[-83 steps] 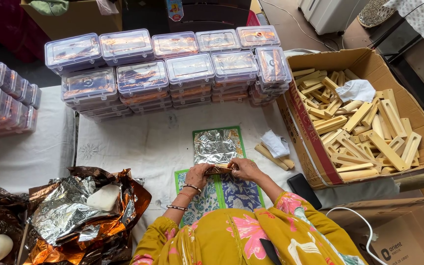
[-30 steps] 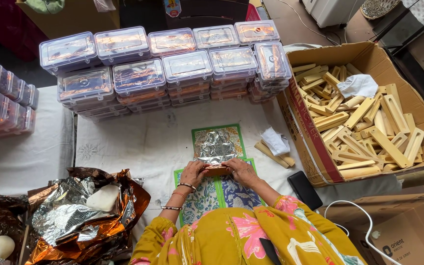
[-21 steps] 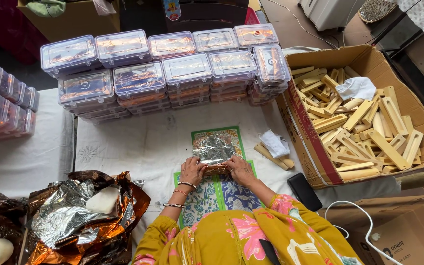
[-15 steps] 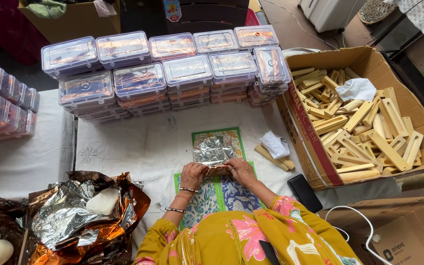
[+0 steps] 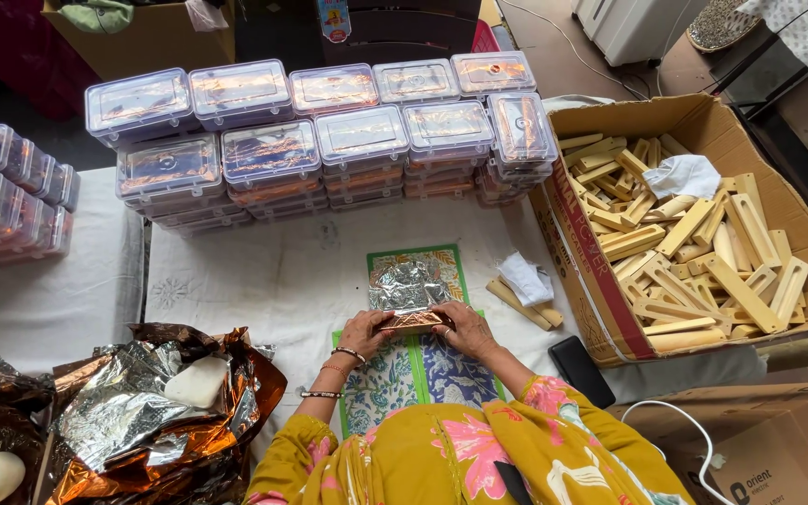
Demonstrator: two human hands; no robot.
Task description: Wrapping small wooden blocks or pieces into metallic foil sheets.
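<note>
Both hands close on a small foil-wrapped block [image 5: 413,321] at the near middle of the white cloth [image 5: 264,271]: the left hand [image 5: 364,334] pinches its left end and the right hand [image 5: 460,327] its right end, so its long axis runs left to right between them, level with the table edge, neither hand nearer than the other. A loose flap of silver foil [image 5: 411,285] stands up from the block on the far side, away from the person, lying over a green-bordered patterned mat [image 5: 418,257]. Just right of the mat lie a few wooden sticks [image 5: 521,304] with a white cloth scrap [image 5: 526,279] on them, near the right hand but apart from it. Further right is a cardboard box [image 5: 600,281] full of wooden pieces. A heap of crumpled copper and silver foil [image 5: 133,421] sits to the left, and stacked clear plastic boxes [image 5: 329,131] line the far side, well apart.
</note>
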